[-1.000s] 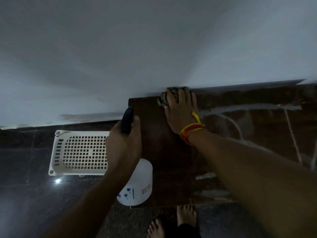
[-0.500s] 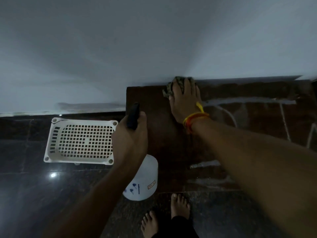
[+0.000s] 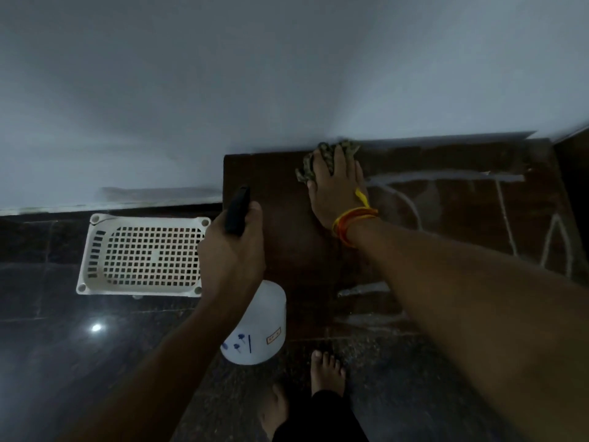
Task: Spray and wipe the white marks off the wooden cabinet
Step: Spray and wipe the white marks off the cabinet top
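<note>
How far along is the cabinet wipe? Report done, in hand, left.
Done: the dark wooden cabinet top looks mark-free at its left end. In hand: right hand presses the patterned cloth; left hand grips the white spray bottle. Left: white marks to the right.

Single head-worn view, wide-angle, looking forward and steeply down from above. Close over both forearms, with the left hand [image 3: 231, 250] low and centre, the right hand [image 3: 334, 189] further out at the top of the wooden cabinet [image 3: 287, 218]. Pale wall [image 3: 287, 74] filling the upper half; dark tiled floor [image 3: 47, 346] and bare feet [image 3: 328, 371] at the bottom edge. Strong bending toward the edges. No second view.
</note>
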